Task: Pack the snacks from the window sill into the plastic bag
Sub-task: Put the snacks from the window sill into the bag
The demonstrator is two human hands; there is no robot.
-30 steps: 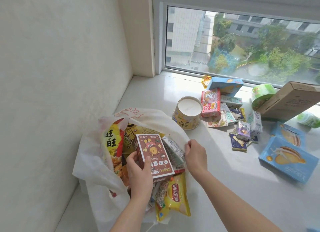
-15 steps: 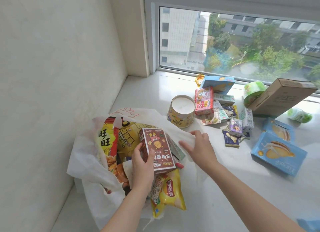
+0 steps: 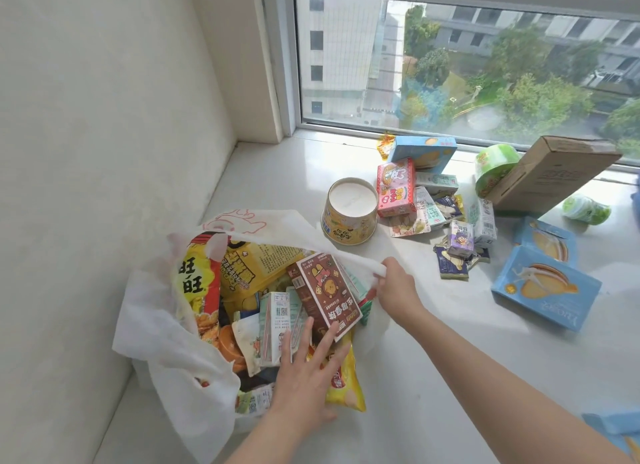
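1. Pinching the plastic bag (image 3: 166, 342) rim, the right hand (image 3: 394, 288) holds it open at the sill's left corner.
2. Left hand (image 3: 306, 370), fingers spread, rests on the brown box (image 3: 327, 295) inside.
3. Paper tub (image 3: 349, 210) and pink box (image 3: 396, 186) stand just behind; blue boxes (image 3: 543, 290) lie rightward.

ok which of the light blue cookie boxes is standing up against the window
The light blue cardboard cookie box behind the pink rabbit box, farthest back. The other two light blue cookie boxes lie flat on the white sill at right.

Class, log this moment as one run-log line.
left hand: flat on brown box | right hand: pinching bag rim | sill: snacks remain
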